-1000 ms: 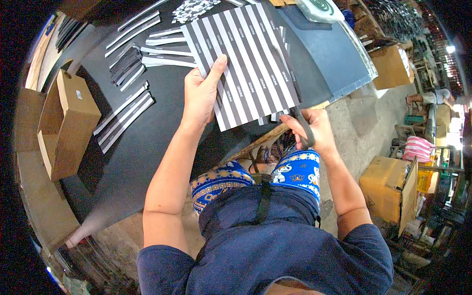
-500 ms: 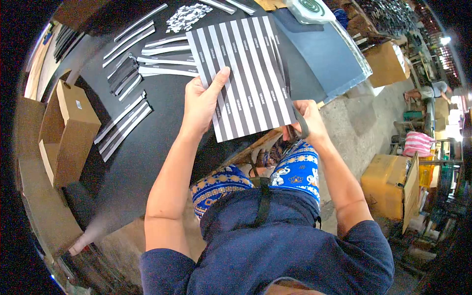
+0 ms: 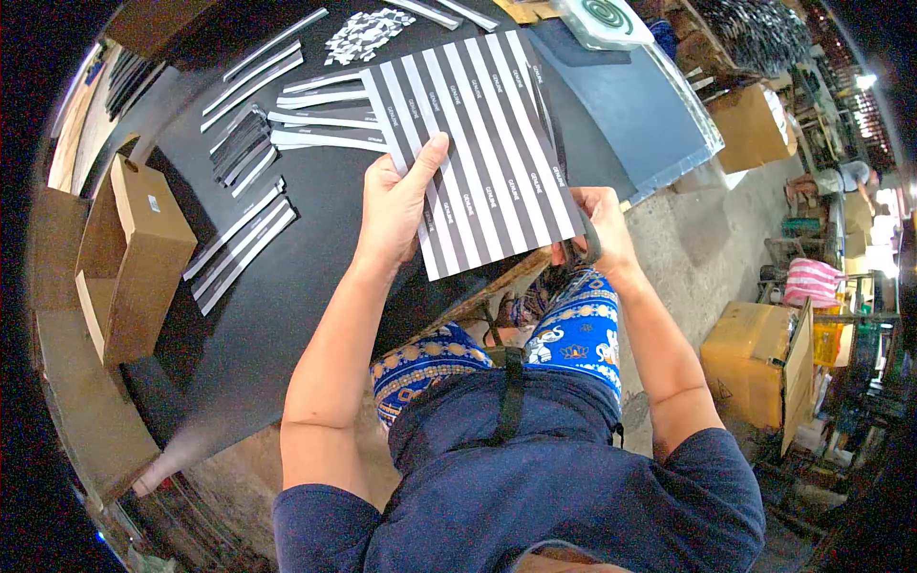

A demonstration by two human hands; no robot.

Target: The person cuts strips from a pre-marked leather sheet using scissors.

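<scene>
My left hand (image 3: 401, 196) pinches a sheet printed with black and white stripes (image 3: 487, 143), thumb on top, fingers behind it. Small white and dark lettering, "GENUINE", runs along the stripes. At the sheet's lower right edge, my right hand (image 3: 607, 234) is closed around scissors (image 3: 589, 241); a dark handle loop shows, while the blades are mostly hidden by the sheet. Along the right edge, a narrow dark strip (image 3: 546, 119) stands slightly apart from the sheet. Cut striped strips (image 3: 330, 116) lie on the black table, left of the sheet.
On the black table (image 3: 277, 353) are more strips (image 3: 244, 248) and a pile of small cut pieces (image 3: 365, 36). An open cardboard box (image 3: 153, 258) stands at the left. A blue-grey board (image 3: 621, 105) lies at the right, with a green coil (image 3: 607, 24) on a white holder beyond it.
The sheet has shifted slightly right and down, its lower right corner now covering more of the right hand's fingers. The scissors' handle loop has turned a little.
</scene>
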